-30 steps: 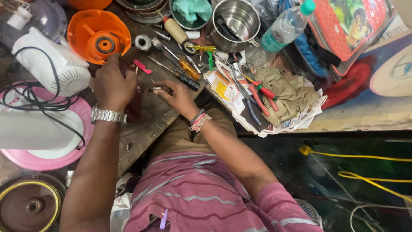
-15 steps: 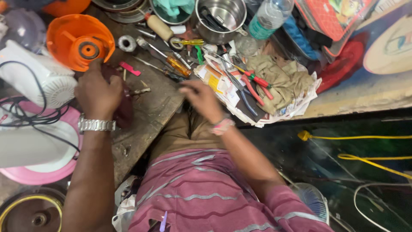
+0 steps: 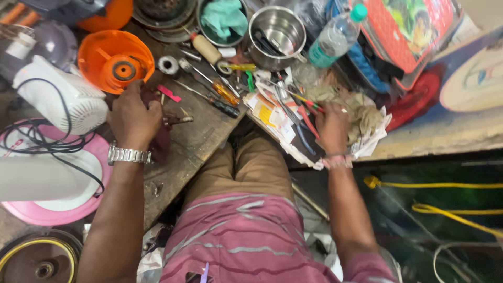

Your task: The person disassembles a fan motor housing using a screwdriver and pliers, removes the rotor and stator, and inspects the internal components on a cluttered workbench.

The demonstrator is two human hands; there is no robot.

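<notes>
My left hand (image 3: 133, 118) rests on the worn wooden bench (image 3: 201, 144), fingers curled around a small dark metal part (image 3: 177, 120) whose end sticks out to the right. A steel watch sits on that wrist. My right hand (image 3: 331, 126) has reached right onto a heap of papers and a dirty rag (image 3: 361, 112), closing on red-handled pliers (image 3: 309, 112) that lie there. Several screwdrivers (image 3: 220, 94) lie between the two hands.
An orange fan cover (image 3: 115, 60) sits beyond my left hand, beside a white appliance body (image 3: 63, 97) with a black cord. A steel pot (image 3: 276, 35), a plastic bottle (image 3: 335, 36), a red bag (image 3: 414, 31) and yellow cords (image 3: 445, 196) lie around.
My right hand left the small part near my left hand and moved right to the tool heap. The view shifted, and my left hand stayed on the bench.
</notes>
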